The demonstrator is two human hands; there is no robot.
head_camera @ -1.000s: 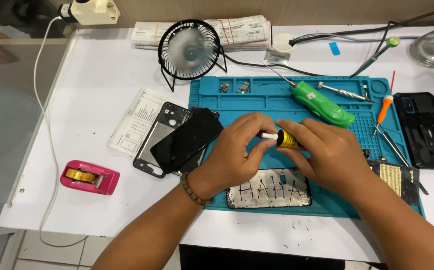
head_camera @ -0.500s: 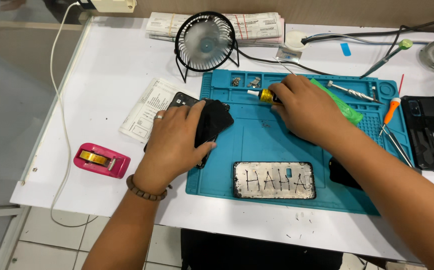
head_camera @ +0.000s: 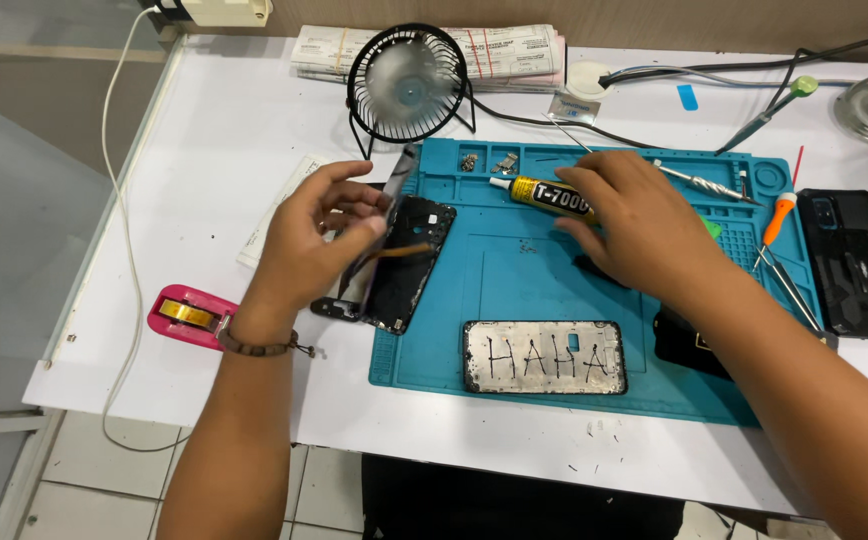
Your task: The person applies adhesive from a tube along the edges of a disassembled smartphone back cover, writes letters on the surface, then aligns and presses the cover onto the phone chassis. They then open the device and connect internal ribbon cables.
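Looking down from the head view, the left hand [head_camera: 319, 235] is pinching a thin dark screen panel [head_camera: 386, 215] in a narrow grip, tilting it above the open phone body [head_camera: 404, 265] at the blue mat's [head_camera: 524, 290] left edge on the white table [head_camera: 214, 150]. The right hand [head_camera: 634, 225] is resting fingers on the yellow glue tube [head_camera: 539, 195], its grip loose.

phone screen [head_camera: 379, 225]: thin, dark, tilted on edge above open phone frame [head_camera: 404, 265]
glue tube [head_camera: 544, 195]: yellow-black, lying flat on blue mat [head_camera: 514, 290]
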